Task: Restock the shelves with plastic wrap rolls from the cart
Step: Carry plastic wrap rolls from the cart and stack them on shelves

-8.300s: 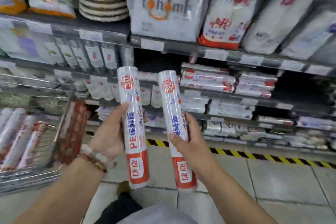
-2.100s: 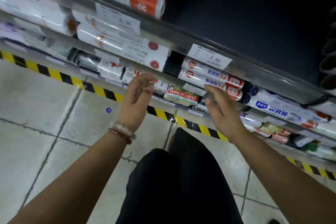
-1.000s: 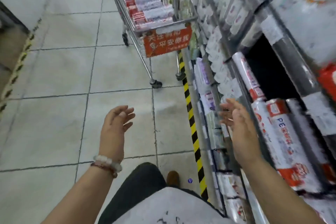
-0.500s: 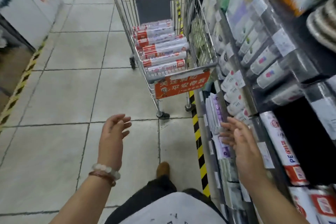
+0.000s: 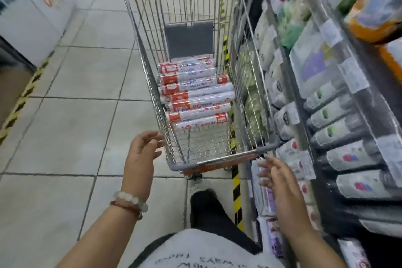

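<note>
I see the pale grey tiled floor (image 5: 71, 128) filling the left side, and along the right of the silver wire shopping cart (image 5: 243, 54) — my landmark — run the tall dark metal store shelves (image 5: 367, 98), crowded with blurred white and grey packaged goods carrying price tags. A yellow-and-black striped hazard tape line (image 5: 236, 198) lies on the floor between the cart and the shelf base. The cart stands straight ahead, its grey handle bar (image 5: 219, 160) on the near end with an orange sign panel just below it. Inside the cart basket, toward its middle, lies the stack of white-and-red plastic wrap rolls (image 5: 195, 93), crosswise, one behind another; the nearest part of the basket floor shows bare wire.

My left hand (image 5: 141, 154) hovers just to the left of the cart's near corner, fingers loosely spread and holding nothing — a string of pale round beads (image 5: 130, 200) circles that wrist. My right hand (image 5: 280, 183) hangs below the right end of the handle bar, near the shelf edge, fingers extended and relaxed, also holding nothing. Neither hand touches the cart. Beneath the handle bar, a dark trouser leg (image 5: 206, 209) and a light shoe tip (image 5: 196, 183) show.
</note>
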